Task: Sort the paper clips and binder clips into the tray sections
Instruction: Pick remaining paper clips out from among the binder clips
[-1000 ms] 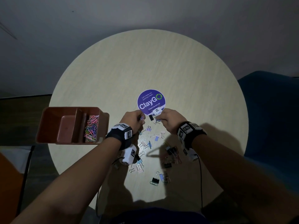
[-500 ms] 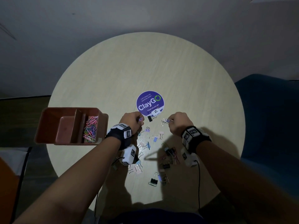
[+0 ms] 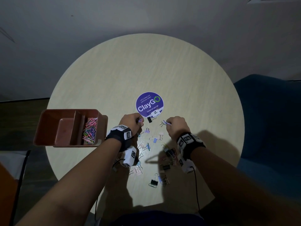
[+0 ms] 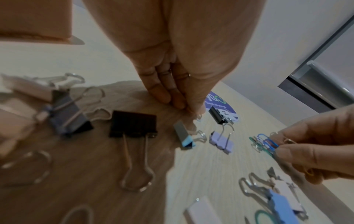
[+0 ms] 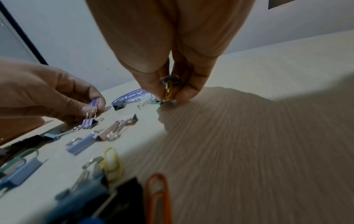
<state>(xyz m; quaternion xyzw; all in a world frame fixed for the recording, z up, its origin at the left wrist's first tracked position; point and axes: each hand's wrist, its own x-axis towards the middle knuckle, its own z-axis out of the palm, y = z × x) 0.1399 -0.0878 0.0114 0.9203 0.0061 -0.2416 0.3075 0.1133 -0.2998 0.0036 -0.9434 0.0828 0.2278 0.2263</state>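
Note:
On the round pale table (image 3: 162,70), my left hand (image 3: 140,121) pinches a purple paper clip (image 5: 94,102) between its fingertips. My right hand (image 3: 168,123) pinches a small bunch of blue, green and yellow paper clips (image 4: 265,141) just above the tabletop. Several binder clips (image 3: 154,140) in black, lilac, blue and pink lie scattered between and behind my wrists. A black binder clip (image 3: 149,119) lies between my hands. The brown tray (image 3: 48,128) stands to the left, and its right section holds many coloured paper clips (image 3: 90,132).
A purple round ClayGo sticker (image 3: 149,104) lies just beyond my hands. The tray overhangs the table's left edge. A blue chair (image 3: 268,128) stands at the right. Loose yellow (image 5: 112,162) and orange (image 5: 158,195) paper clips lie among the binder clips by my right wrist.
My right hand has drawn back to the right, away from the black binder clip by the sticker, holding paper clips. My left hand has stayed almost in place.

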